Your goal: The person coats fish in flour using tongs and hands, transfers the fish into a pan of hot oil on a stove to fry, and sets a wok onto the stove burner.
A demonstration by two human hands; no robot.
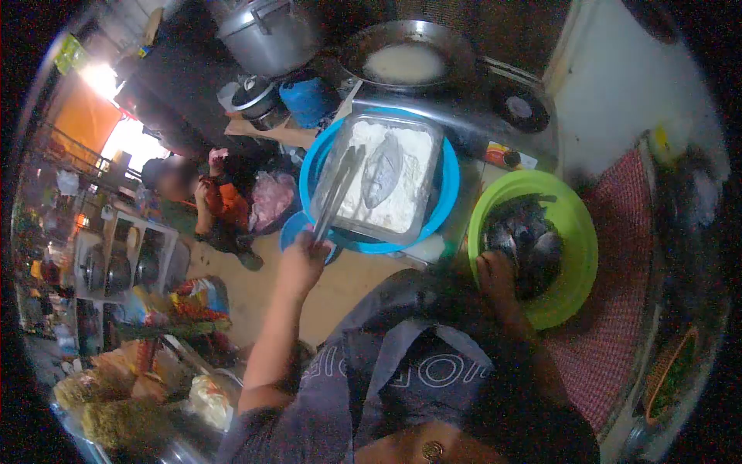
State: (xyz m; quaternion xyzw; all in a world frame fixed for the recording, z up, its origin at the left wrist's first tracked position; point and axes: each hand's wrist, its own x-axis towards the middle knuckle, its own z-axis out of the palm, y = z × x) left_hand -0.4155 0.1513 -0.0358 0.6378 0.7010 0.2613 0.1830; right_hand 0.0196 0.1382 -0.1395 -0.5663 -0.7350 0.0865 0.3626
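Note:
Metal tongs (340, 185) are in my left hand (303, 259), closed round their lower end, with the tips over the flour. The flour (410, 182) fills a clear rectangular container (434, 143), which rests on a blue basin (454, 179). A single fish (382, 172), dusted with flour, lies in it. On the right, my right hand (496, 272) reaches into a green basin (585, 251) and touches the dark fish (533, 243) there. Its fingers are curled at the fish; their grip is partly hidden.
Behind the container, a wide pan (408, 62) with pale liquid sits on the stove beside a second burner (522, 107). A large pot (267, 39) stands at the back left. Another person (224, 197) is at the left, near a pink plastic bag (273, 199).

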